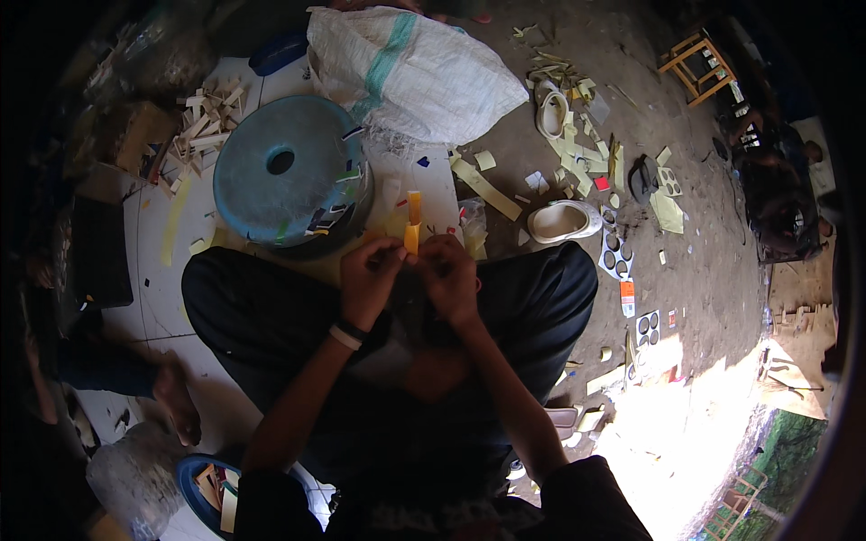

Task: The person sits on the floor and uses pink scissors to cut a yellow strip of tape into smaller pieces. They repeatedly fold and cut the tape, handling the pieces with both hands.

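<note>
My left hand point(368, 281) pinches the lower end of a narrow yellow-orange strip point(412, 236), which stands up above the fingertips. Close against it on the right is my right hand point(447, 278), its fingers bent together at the same end of the strip. What exactly lies between the right fingertips is too small to make out. Beyond the left knee is a round blue-grey plastic stool point(253, 194) with a hole in its top. Small dark, green and white pieces point(336, 215) cling to its near right side.
A white woven sack point(442, 77) with a green stripe lies at the far side. Wooden pieces point(207, 126) are heaped behind the stool. Pale clogs point(561, 221) and paper scraps point(492, 189) litter the ground rightward. A blue tub point(194, 487) stands near left, by another person's foot point(176, 404).
</note>
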`<state>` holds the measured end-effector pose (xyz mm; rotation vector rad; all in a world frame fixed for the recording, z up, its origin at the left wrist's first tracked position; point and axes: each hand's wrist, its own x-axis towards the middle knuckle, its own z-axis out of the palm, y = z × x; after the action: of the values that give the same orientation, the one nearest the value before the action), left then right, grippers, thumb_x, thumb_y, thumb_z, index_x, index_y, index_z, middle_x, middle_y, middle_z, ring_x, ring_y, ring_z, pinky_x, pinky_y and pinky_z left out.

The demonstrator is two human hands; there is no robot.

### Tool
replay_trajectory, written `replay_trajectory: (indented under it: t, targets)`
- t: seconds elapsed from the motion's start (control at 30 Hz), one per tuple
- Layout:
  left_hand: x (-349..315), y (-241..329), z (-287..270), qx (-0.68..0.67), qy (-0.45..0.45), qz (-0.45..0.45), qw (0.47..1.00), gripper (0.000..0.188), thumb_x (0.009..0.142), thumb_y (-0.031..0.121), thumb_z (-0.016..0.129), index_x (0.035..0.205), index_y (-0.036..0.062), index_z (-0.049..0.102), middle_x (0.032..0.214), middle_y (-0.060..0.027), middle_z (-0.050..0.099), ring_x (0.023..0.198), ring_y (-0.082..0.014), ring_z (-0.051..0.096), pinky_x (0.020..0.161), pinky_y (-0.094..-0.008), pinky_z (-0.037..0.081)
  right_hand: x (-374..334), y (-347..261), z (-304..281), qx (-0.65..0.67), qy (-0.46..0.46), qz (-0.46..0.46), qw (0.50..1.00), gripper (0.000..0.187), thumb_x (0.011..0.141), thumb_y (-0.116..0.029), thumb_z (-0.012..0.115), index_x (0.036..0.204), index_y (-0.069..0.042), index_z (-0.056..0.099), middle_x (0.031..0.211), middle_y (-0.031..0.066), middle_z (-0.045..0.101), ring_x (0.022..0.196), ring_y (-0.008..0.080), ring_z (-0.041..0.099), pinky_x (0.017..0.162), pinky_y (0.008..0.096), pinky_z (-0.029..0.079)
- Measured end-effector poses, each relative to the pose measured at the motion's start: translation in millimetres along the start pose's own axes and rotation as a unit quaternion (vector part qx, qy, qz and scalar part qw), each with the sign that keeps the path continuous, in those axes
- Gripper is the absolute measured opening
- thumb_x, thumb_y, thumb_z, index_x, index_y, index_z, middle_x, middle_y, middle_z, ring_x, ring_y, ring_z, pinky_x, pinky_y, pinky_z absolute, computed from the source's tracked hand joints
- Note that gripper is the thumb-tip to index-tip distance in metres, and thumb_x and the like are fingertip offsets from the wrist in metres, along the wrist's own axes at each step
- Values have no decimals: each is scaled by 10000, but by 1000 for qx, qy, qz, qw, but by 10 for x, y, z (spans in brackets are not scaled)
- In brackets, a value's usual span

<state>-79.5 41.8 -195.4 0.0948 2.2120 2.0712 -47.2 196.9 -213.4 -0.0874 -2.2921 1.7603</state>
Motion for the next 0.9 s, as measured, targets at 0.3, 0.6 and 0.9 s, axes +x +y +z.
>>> replay_trajectory:
  t: [0.3,0.6,0.9]
  targets:
    - [29,-76,-30,-97,-11,-72,993,248,920,165,762,1053,-42,723,963,-42,729,897,-78,652,803,-245,514,-30,15,19,2,-10,-14,1000,162,773,-48,831,870,-16,705,965,92,660,857,214,662,726,323,516]
    - [10,13,-43,-159,-17,-113,981,207,883,85,780,1050,-30,736,989,-68,732,915,-119,682,847,-267,536,4,-115,-10,-10,9,-14,1000,163,781,-52,831,874,-7,706,966,85,645,848,193,662,700,307,522]
    - [19,-8,-83,-115,-39,-124,985,241,913,163,764,1056,-29,738,995,-57,728,931,-109,667,857,-257,516,3,-120,-14,-36,-1,-25,999,179,785,-74,838,867,-6,695,973,64,657,870,181,658,737,293,503]
